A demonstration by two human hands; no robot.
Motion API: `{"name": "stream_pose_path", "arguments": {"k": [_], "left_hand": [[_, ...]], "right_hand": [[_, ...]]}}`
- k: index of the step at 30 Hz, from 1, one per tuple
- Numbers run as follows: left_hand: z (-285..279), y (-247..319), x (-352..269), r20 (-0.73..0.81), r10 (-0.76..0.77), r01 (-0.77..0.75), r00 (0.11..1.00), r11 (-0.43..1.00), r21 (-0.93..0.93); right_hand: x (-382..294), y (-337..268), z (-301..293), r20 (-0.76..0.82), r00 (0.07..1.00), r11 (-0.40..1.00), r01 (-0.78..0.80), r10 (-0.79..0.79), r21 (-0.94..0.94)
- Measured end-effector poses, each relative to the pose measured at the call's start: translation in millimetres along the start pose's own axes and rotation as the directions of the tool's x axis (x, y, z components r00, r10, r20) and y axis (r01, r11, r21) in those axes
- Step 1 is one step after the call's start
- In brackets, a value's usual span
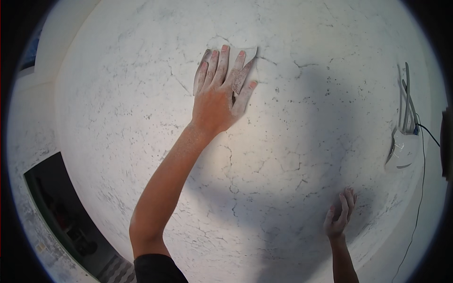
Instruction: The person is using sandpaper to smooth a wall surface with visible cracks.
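A cracked, pitted white plastered wall (269,148) fills most of the view. Against its upper part my left hand (221,85) presses a folded sheet of sandpaper (244,74), whose corners stick out beyond the fingers and between index finger and thumb. White dust coats the fingers and wrist. At lower right my right hand (341,214), also dusty, is raised near the wall with its fingers slightly curled and holds nothing; whether it touches the wall I cannot tell.
On the right, a pale wall-mounted fitting (403,150) has grey strips (408,97) rising from it and a dark cable (423,169) hanging down. A dark doorway (67,212) opens at lower left. Part of a window (30,53) shows at upper left.
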State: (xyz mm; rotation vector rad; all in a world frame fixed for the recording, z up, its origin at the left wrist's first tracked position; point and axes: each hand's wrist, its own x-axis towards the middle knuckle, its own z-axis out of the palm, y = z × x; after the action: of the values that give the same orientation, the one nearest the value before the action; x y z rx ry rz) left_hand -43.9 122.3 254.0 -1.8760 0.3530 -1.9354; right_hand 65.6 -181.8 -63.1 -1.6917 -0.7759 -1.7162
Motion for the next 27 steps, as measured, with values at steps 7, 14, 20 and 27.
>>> {"name": "stream_pose_path", "arguments": {"k": [7,14,20,27], "left_hand": [[10.5,-19.1,39.2,-0.062,-0.110,0.113,0.992,0.992,0.053],[11.5,-20.9,44.0,-0.116,-0.042,0.055,0.992,0.992,0.114],[-1.0,-24.7,41.3,-0.009,-0.013,0.013,1.000,0.997,0.080],[-6.6,-66.4,54.0,0.029,-0.064,0.063,0.998,0.998,0.026]], "right_hand": [[-0.1,-2.7,-1.2,0.014,1.000,1.000,0.011,-0.011,-0.011],[-0.2,-3.8,0.7,-0.032,0.999,1.000,-0.017,0.017,0.010],[-1.3,-1.7,-2.4,-0.029,0.999,1.000,-0.015,0.015,-0.005],[-4.1,-1.0,-3.0,-0.005,0.999,0.999,-0.038,0.038,0.013]]}}
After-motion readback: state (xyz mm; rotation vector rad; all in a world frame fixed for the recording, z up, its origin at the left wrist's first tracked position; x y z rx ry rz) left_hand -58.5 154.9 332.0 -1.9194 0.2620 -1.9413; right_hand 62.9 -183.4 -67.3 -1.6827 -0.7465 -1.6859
